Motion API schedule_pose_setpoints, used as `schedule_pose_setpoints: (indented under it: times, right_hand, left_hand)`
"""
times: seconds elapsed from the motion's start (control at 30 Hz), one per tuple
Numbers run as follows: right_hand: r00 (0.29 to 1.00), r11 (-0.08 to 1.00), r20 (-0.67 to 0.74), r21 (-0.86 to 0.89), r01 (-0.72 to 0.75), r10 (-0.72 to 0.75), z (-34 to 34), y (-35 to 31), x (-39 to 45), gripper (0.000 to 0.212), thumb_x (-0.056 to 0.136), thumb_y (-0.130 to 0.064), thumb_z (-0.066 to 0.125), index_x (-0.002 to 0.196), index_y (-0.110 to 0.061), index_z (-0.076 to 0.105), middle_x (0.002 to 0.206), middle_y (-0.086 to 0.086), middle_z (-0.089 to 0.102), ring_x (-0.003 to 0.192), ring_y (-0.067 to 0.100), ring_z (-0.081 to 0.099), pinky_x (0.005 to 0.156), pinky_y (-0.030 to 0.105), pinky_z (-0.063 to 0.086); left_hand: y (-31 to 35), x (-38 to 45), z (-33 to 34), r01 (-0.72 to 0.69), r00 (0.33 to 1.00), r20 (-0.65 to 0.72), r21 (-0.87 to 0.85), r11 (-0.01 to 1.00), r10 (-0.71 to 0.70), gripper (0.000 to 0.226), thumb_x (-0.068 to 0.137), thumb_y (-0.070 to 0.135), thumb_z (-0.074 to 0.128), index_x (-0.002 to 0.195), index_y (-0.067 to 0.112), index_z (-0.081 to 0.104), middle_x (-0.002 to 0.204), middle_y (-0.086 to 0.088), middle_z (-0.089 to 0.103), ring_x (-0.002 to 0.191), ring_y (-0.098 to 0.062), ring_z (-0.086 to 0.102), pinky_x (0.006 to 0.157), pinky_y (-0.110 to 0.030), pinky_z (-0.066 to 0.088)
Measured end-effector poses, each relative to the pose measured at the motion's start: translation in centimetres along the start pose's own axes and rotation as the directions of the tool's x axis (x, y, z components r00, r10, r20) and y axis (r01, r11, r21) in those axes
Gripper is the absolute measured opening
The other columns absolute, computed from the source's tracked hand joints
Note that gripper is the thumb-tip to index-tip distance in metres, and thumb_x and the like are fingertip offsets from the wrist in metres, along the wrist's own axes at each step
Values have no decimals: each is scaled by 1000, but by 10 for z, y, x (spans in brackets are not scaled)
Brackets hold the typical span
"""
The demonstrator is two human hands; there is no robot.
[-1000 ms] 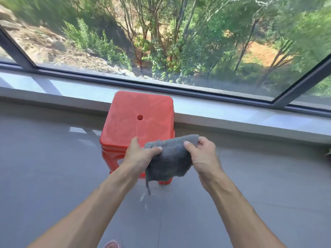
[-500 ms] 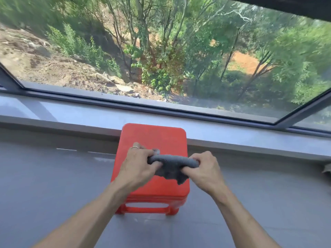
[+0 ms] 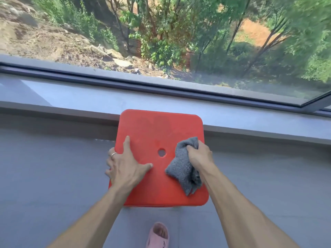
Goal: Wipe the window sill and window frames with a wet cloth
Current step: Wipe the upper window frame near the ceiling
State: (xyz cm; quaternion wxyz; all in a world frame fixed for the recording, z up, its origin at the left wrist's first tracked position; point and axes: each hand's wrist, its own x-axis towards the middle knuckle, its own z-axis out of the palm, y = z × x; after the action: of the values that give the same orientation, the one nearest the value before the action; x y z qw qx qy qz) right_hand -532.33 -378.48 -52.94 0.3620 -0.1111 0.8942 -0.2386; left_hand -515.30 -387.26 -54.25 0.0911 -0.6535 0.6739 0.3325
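A grey cloth (image 3: 182,167) hangs crumpled from my right hand (image 3: 198,154), which grips its upper end over the right side of a red plastic stool (image 3: 159,129). My left hand (image 3: 123,165) lies spread and flat on the stool's left edge, some fingers wrapping over the side. The pale grey window sill (image 3: 89,99) runs across the view just beyond the stool. Above the sill, a dark window frame (image 3: 125,85) borders the glass.
The stool stands on a grey tiled floor (image 3: 44,176), pushed against the low wall under the sill. A foot in a pink slipper (image 3: 158,235) is at the bottom middle. Trees and a rocky slope show through the glass.
Both hands held the cloth above the stool before. My left hand has let go and now presses on the stool top; my right hand alone holds the cloth. The view moved closer, over the stool.
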Motion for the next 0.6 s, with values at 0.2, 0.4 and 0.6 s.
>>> schedule_pose_setpoints:
  times: [0.2, 0.4, 0.6]
  right_hand:
    - [998, 996, -55, -91, -12, 7, 56, -64, -31, 29, 96, -24, 41, 121, -21, 56, 122, 16, 52, 65, 5, 22, 83, 33, 36]
    - [999, 991, 47, -133, 20, -14, 178, -170, -82, 34, 94, -22, 39, 124, -20, 55, 125, 17, 51, 70, 18, 29, 86, 34, 38]
    - [979, 981, 202, -180, 73, -35, 299, -238, -126, 33, 97, -18, 39, 125, -15, 57, 117, 15, 61, 127, 34, 36, 79, 29, 28]
  left_hand:
    - [-51, 37, -63, 28, 999, -23, -67, 997, -30, 112, 62, 52, 78, 152, 42, 12, 149, -18, 21, 130, -39, 38, 104, -52, 34]
    - [-159, 104, -174, 79, 995, -51, -51, 996, -81, 116, 61, 55, 78, 153, 41, 9, 150, -18, 19, 131, -39, 37, 106, -52, 34]
    - [-271, 160, -258, 121, 991, -65, 11, 993, -120, 118, 61, 57, 77, 153, 42, 6, 152, -19, 15, 133, -38, 35, 108, -51, 34]
